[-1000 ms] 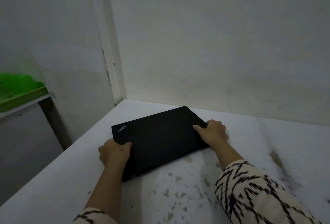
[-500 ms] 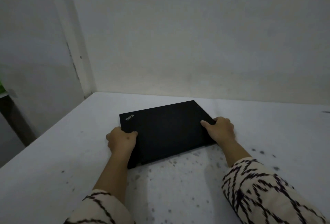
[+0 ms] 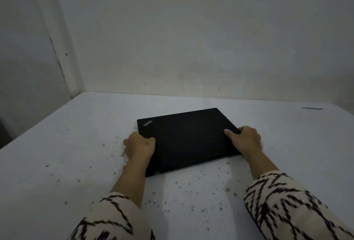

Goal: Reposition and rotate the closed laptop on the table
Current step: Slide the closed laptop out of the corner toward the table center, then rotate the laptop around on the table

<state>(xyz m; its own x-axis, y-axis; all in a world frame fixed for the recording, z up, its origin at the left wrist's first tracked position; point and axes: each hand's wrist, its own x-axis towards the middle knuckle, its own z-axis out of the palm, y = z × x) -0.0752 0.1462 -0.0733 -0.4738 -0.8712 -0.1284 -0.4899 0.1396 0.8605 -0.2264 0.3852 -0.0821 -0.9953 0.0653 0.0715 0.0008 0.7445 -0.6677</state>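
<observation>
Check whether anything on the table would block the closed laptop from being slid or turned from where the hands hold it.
Nothing visible does. Both the left hand and right hand already grip the laptop at its side edges. The table around it shows only stains and specks; the wall stands behind it, apart from its far edge.

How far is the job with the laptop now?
Done: the laptop is closed and gripped. In hand: the left hand holds its left edge and the right hand its right edge, thumbs on the lid; it sits skewed on the table, logo corner far left. Left: nothing shows the wanted final angle or place, so the turn and the release of both hands are probably still to come.
</observation>
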